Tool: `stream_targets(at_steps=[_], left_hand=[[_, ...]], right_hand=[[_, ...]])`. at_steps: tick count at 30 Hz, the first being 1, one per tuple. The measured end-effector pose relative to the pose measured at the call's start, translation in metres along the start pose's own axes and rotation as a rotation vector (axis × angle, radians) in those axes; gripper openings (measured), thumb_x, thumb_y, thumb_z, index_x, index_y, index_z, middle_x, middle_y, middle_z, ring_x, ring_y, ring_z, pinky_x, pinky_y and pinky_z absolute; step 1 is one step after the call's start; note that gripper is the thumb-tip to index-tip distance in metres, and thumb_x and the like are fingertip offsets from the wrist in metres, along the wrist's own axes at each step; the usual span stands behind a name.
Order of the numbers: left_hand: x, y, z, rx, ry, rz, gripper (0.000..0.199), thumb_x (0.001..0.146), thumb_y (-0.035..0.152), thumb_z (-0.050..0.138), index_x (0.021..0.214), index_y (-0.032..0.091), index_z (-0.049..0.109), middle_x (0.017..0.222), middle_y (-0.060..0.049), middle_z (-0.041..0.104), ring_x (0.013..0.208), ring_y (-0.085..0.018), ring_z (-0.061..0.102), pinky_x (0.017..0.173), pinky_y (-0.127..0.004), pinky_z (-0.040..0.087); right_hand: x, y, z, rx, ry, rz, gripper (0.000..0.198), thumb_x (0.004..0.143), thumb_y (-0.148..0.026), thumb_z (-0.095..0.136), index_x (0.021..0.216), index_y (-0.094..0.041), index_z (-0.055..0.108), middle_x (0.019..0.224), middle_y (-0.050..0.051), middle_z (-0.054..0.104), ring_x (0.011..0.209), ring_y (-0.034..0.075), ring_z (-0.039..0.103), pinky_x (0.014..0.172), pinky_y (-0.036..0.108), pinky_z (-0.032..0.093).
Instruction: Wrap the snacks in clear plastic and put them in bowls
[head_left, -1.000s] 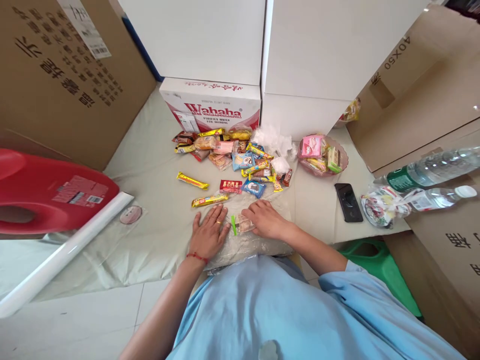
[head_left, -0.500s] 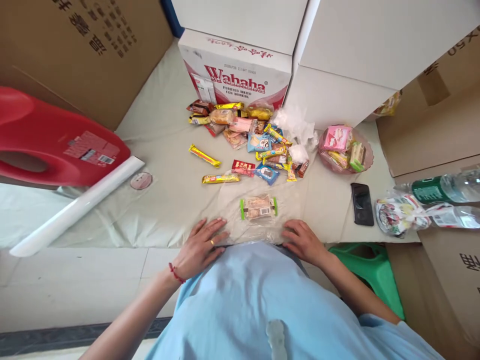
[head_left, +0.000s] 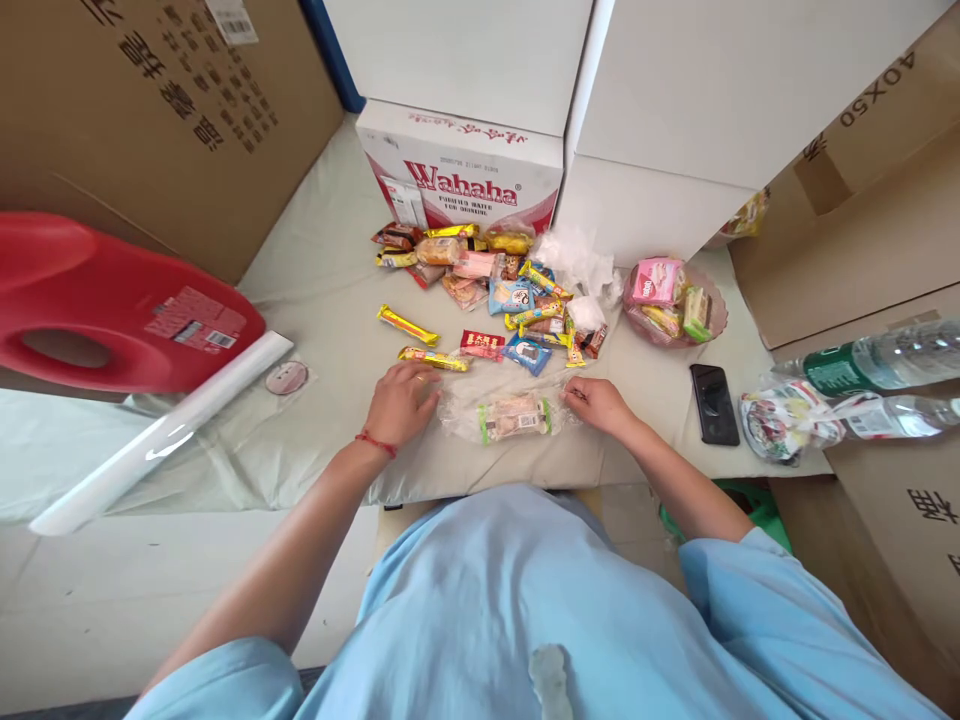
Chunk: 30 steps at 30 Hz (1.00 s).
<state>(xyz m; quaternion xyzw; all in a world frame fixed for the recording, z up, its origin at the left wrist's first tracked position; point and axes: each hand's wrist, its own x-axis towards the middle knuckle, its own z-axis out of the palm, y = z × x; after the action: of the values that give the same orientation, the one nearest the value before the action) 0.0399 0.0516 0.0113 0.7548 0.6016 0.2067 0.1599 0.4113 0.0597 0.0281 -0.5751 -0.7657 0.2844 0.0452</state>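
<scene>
A snack packet (head_left: pixel 516 417) with green ends and a pale, see-through middle lies in front of me. Clear plastic film (head_left: pixel 461 415) is bunched around it. My right hand (head_left: pixel 600 404) pinches the film's right edge, fingers closed. On the other side, my left hand (head_left: pixel 403 405) bends over the film's left edge with thumb and fingers apart. Its fingertips are at a yellow stick packet (head_left: pixel 442 359). Just beyond the film lie a red packet (head_left: pixel 481 345) and a blue packet (head_left: pixel 527 353). Another yellow stick packet (head_left: pixel 407 325) lies farther left.
A snack pile (head_left: pixel 457 255) sits against the Wahaha box (head_left: pixel 465 180). A pink bowl (head_left: pixel 634 320) of snacks, a phone (head_left: pixel 714 404) and plastic bottles (head_left: pixel 885 360) are to the right. On the left are a white roll (head_left: pixel 165 430) and a red jug (head_left: pixel 120 310).
Both hands have moved forward from the table's near edge. The film's near part has come up and forward around the snack packet, and my right hand now pinches its edge.
</scene>
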Motion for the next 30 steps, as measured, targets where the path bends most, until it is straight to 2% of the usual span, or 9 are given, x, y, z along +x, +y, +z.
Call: stream_targets(at_steps=[3, 6, 9, 12, 18, 21, 24, 27, 30], left_hand=[[-0.016, 0.017, -0.010, 0.054, 0.312, -0.080, 0.033, 0.096, 0.037, 0.049, 0.110, 0.017, 0.071, 0.125, -0.017, 0.068, 0.125, -0.032, 0.059, 0.112, -0.052, 0.045], [-0.051, 0.052, -0.020, 0.122, 0.573, -0.093, 0.025, 0.098, 0.028, 0.052, 0.112, 0.019, 0.071, 0.113, -0.014, 0.071, 0.115, -0.029, 0.063, 0.105, -0.050, 0.047], [-0.076, 0.092, -0.013, 0.081, 0.405, 0.175, 0.026, 0.097, 0.021, 0.053, 0.115, 0.025, 0.071, 0.110, -0.009, 0.075, 0.104, -0.025, 0.068, 0.094, -0.044, 0.049], [-0.074, 0.119, 0.010, 0.053, 0.156, 0.366, 0.036, 0.099, 0.020, 0.049, 0.127, 0.028, 0.070, 0.123, -0.007, 0.076, 0.111, -0.023, 0.069, 0.092, -0.041, 0.048], [-0.040, 0.118, 0.051, 0.110, -0.114, 0.254, 0.044, 0.101, 0.019, 0.042, 0.138, 0.024, 0.066, 0.144, -0.009, 0.066, 0.132, -0.028, 0.060, 0.105, -0.048, 0.043], [-0.037, 0.112, 0.061, 0.119, -0.143, 0.243, 0.045, 0.102, 0.018, 0.041, 0.139, 0.023, 0.065, 0.147, -0.009, 0.064, 0.135, -0.027, 0.058, 0.106, -0.048, 0.042], [-0.040, 0.110, 0.065, 0.132, -0.118, 0.254, 0.044, 0.103, 0.018, 0.040, 0.139, 0.023, 0.065, 0.147, -0.008, 0.064, 0.136, -0.026, 0.057, 0.107, -0.046, 0.042], [-0.042, 0.111, 0.066, 0.144, -0.102, 0.256, 0.044, 0.103, 0.017, 0.041, 0.139, 0.023, 0.065, 0.146, -0.008, 0.065, 0.136, -0.026, 0.057, 0.107, -0.046, 0.041], [-0.044, 0.111, 0.068, 0.148, -0.093, 0.255, 0.045, 0.103, 0.018, 0.041, 0.142, 0.024, 0.063, 0.146, -0.007, 0.065, 0.136, -0.026, 0.056, 0.107, -0.046, 0.041]], right_hand=[[0.004, 0.002, 0.007, -0.097, -0.022, 0.059, 0.024, 0.099, -0.034, 0.055, 0.092, -0.020, 0.073, 0.088, 0.005, 0.075, 0.078, 0.018, 0.062, 0.066, 0.025, 0.034], [0.000, 0.005, 0.009, -0.105, -0.010, 0.076, 0.025, 0.100, -0.036, 0.055, 0.093, -0.020, 0.073, 0.090, 0.005, 0.076, 0.080, 0.018, 0.063, 0.066, 0.025, 0.032], [-0.002, 0.005, 0.009, -0.096, -0.016, 0.086, 0.025, 0.100, -0.036, 0.055, 0.094, -0.020, 0.073, 0.089, 0.005, 0.076, 0.079, 0.018, 0.064, 0.066, 0.025, 0.033], [-0.002, 0.004, 0.007, -0.114, -0.034, 0.086, 0.024, 0.100, -0.036, 0.056, 0.093, -0.020, 0.073, 0.086, 0.004, 0.075, 0.078, 0.018, 0.064, 0.066, 0.025, 0.034], [0.002, -0.005, -0.016, -0.196, -0.151, 0.095, 0.021, 0.100, -0.035, 0.058, 0.097, -0.022, 0.073, 0.088, 0.004, 0.074, 0.079, 0.020, 0.063, 0.066, 0.027, 0.036], [0.019, -0.021, -0.030, -0.271, -0.001, 0.063, 0.024, 0.101, -0.036, 0.055, 0.103, -0.022, 0.074, 0.101, 0.009, 0.073, 0.094, 0.025, 0.063, 0.076, 0.031, 0.042], [0.049, -0.044, -0.030, -0.305, 0.144, -0.093, 0.029, 0.103, -0.035, 0.053, 0.118, -0.020, 0.073, 0.116, 0.013, 0.070, 0.114, 0.030, 0.057, 0.095, 0.038, 0.044], [0.083, -0.065, -0.018, -0.323, 0.124, -0.281, 0.041, 0.097, -0.031, 0.063, 0.135, -0.015, 0.065, 0.128, 0.015, 0.067, 0.131, 0.032, 0.047, 0.107, 0.043, 0.039], [0.108, -0.078, -0.008, -0.328, 0.016, -0.278, 0.040, 0.091, -0.026, 0.069, 0.129, -0.013, 0.070, 0.118, 0.015, 0.071, 0.123, 0.032, 0.052, 0.101, 0.040, 0.041]])
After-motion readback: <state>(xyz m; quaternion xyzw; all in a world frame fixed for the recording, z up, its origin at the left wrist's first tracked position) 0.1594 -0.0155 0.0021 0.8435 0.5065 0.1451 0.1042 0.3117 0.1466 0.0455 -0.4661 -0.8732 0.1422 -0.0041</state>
